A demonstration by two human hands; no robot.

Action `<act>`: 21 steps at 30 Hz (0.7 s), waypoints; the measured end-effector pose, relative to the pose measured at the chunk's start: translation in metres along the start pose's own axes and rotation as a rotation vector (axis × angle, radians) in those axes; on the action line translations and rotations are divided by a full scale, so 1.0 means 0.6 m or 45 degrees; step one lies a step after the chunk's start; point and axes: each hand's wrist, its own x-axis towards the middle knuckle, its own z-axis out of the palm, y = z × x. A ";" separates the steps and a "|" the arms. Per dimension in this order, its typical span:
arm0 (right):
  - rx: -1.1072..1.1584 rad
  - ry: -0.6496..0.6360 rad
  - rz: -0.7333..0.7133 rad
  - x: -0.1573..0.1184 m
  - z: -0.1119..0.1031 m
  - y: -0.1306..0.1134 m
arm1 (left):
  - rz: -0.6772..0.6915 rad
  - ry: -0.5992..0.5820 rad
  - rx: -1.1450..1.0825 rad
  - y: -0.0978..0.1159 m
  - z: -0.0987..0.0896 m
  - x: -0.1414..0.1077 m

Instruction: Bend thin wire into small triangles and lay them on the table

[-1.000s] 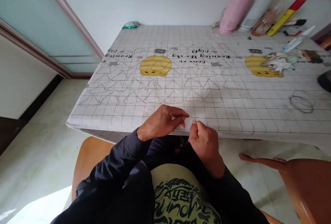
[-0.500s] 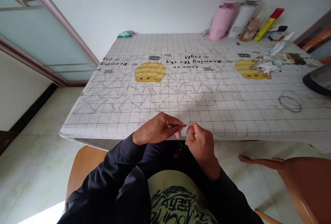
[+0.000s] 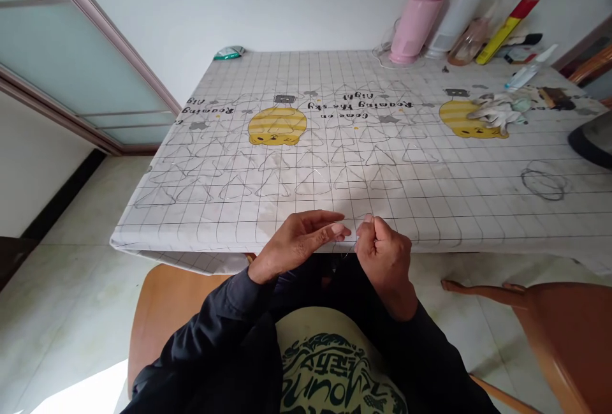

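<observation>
My right hand [image 3: 386, 253] is closed near the table's front edge, thumb pressed against the curled fingers, on a thin wire [image 3: 345, 256] that bends down between the hands. My left hand [image 3: 302, 238] is close beside it on the left, its thumb and forefinger apart with no wire plainly between them. Part of the wire is hidden by the fingers. Beyond my hands, several thin wire triangles [image 3: 312, 183] lie in rows on the checked tablecloth [image 3: 430, 210]. A loose coil of wire [image 3: 544, 183] lies on the right.
A pink cylinder [image 3: 417, 26], a white cylinder [image 3: 453, 22], a bottle [image 3: 471, 41] and a yellow-red box [image 3: 507, 31] stand at the back right. Crumpled gloves [image 3: 502, 110] lie before them. A green packet [image 3: 229, 52] is at the far left; chairs [image 3: 564, 331] stand nearby.
My left thumb and forefinger have parted from their pinch. My right hand has shifted slightly right and is still closed. The view has moved a little.
</observation>
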 end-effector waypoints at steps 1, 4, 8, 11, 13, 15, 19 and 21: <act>-0.024 0.010 -0.034 -0.002 0.002 0.001 | 0.002 -0.003 -0.016 -0.002 0.002 0.002; -0.083 0.096 -0.195 -0.009 0.008 0.005 | -0.024 -0.002 0.044 -0.001 0.002 0.010; -0.064 0.160 -0.330 -0.018 0.016 0.011 | -0.111 0.018 0.183 0.005 -0.004 0.018; -0.066 0.173 -0.321 -0.022 0.021 0.011 | -0.132 0.035 0.229 0.005 -0.001 0.016; -0.105 0.233 -0.317 -0.023 0.024 0.010 | -0.113 0.036 0.235 0.005 0.005 0.013; -0.152 0.288 -0.330 -0.023 0.025 0.010 | -0.050 0.054 0.306 0.003 0.013 0.008; -0.162 0.277 -0.409 -0.022 0.024 0.011 | 0.219 0.131 0.789 -0.006 0.018 -0.001; -0.137 0.268 -0.458 -0.022 0.023 0.011 | 0.410 0.123 1.063 -0.010 0.016 -0.004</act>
